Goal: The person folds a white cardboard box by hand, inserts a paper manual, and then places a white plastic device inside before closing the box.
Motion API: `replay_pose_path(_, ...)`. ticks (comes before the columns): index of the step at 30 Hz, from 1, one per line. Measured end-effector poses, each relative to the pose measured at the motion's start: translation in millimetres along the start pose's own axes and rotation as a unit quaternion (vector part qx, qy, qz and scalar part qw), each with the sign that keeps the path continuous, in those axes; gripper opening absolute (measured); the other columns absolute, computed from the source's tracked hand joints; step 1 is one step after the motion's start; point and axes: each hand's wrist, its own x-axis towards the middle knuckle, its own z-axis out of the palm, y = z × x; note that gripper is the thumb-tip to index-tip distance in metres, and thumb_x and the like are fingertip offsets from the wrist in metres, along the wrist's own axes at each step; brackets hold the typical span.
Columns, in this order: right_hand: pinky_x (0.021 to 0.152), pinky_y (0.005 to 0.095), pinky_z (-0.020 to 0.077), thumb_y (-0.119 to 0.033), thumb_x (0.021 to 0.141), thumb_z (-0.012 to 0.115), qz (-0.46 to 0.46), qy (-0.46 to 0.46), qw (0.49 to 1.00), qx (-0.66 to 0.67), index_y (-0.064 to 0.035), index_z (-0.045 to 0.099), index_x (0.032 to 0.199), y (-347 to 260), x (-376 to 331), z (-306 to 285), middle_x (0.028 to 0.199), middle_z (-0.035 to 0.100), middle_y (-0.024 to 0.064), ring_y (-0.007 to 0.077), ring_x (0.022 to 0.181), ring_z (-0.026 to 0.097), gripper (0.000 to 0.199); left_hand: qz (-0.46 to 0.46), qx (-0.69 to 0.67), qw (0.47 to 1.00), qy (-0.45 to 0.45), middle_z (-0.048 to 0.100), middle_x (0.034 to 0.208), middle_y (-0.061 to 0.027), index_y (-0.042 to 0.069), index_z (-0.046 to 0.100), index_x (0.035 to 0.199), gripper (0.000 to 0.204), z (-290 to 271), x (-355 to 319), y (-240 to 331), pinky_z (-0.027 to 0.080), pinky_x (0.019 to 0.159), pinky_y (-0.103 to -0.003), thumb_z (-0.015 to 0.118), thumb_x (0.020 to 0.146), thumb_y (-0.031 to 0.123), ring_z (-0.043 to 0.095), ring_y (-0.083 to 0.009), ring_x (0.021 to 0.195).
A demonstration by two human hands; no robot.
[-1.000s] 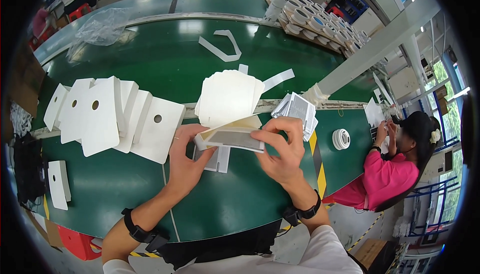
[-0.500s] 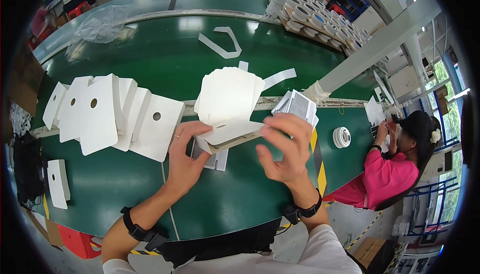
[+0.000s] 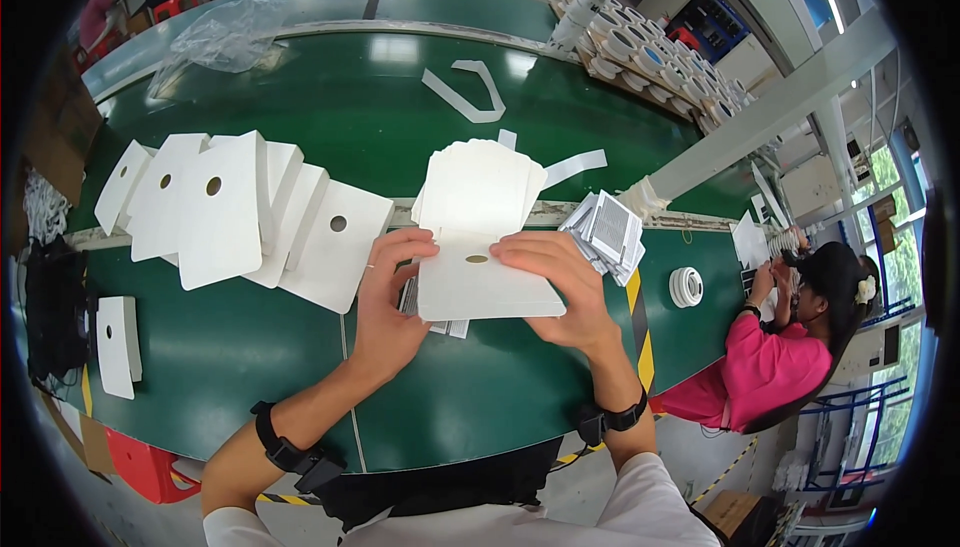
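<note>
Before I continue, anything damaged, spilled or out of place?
No spill shows. The held white box looks undamaged, but a bent white strip and crumpled clear plastic lie loose far across the green table, like scraps.

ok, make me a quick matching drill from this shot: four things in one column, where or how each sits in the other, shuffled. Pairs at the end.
Things
1. clear plastic
2. centre holed card
3. printed leaflet pile
4. white coil

Where/how
A. fanned out by the foot of the grey pole
B. held between left hand and right hand
C. right of the striped tape
D. crumpled, upper left of the picture

Pairs: 1-D, 2-B, 3-A, 4-C
</note>
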Motion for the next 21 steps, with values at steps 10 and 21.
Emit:
replay_pose_path(10, 0.092, 0.0384, 0.0514, 0.003, 0.07, 0.077, 0.007, 0.016, 0.999, -0.028, -0.0003, 0.067, 0.114, -11, 4, 1, 0.114, 0.072, 0.0146, 0.0324, 0.104, 0.068, 0.046, -0.09, -0.019, 0.996, 0.013, 0.057, 0.12, -0.0077, 0.006, 0.053, 0.124, 0.051, 0, 0, -15, 0.05, 0.094, -0.034, 0.075, 0.079, -0.001, 0.058, -0.0198, 0.113)
replay_pose_path(21, 0.094, 0.0439, 0.0501, -0.009, 0.075, 0.079, -0.05, 0.153, 0.985, -0.07, -0.0004, 0.064, 0.119, -8, 1, 12, 0.116, 0.07, 0.0203, 0.0354, 0.106, 0.066, 0.047, 0.07, 0.329, 0.94, -0.045, 0.057, 0.123, -0.0204, 0.0, 0.064, 0.106, 0.026, 5, -18, -19, 0.044, 0.102, -0.046, 0.07, 0.082, 0.009, 0.054, -0.0386, 0.117)
